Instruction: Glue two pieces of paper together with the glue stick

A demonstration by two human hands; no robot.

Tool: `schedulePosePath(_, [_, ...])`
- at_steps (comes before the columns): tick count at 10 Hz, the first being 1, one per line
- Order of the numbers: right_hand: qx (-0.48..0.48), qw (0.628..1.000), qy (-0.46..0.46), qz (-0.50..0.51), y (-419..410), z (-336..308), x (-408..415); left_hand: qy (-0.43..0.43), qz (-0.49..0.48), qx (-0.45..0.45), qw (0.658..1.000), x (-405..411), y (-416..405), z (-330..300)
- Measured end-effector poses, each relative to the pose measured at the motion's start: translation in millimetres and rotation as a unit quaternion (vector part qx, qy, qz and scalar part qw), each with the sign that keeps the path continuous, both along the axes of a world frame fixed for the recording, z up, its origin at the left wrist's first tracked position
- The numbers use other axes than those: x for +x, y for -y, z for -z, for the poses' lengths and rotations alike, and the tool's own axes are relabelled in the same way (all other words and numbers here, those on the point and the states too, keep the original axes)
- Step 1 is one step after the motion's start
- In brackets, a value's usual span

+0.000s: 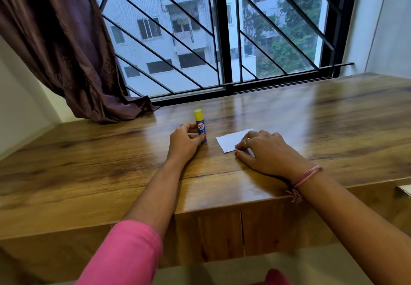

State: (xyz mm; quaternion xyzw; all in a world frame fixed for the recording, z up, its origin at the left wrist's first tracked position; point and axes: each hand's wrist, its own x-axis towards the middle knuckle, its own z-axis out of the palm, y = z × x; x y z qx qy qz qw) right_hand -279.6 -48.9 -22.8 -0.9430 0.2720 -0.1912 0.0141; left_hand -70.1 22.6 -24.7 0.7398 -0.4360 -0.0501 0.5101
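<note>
A blue glue stick (200,126) with a yellow cap stands upright on the wooden desk (111,155), cap on. My left hand (184,142) is wrapped around its lower part, thumb and fingers touching it. To the right lies a small white piece of paper (229,141), flat on the desk. My right hand (264,151) rests on its right part, fingertips pressing it down. The hand hides much of the paper, so I cannot tell whether one sheet or two lie there.
A brown curtain (66,46) hangs at the back left, its hem resting on the desk. A barred window (222,40) runs along the desk's far edge. A small pale object (405,189) shows at the right edge. The desk's front edge (222,209) is near me.
</note>
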Motion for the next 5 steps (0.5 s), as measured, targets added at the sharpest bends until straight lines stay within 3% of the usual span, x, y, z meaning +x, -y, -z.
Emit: schedulePosePath(5, [0.012,1.000,-0.018,-0.003,-2.9,-1.1,1.4,-0.011,-0.001,0.034,0.999,3.7,2.7,2.3])
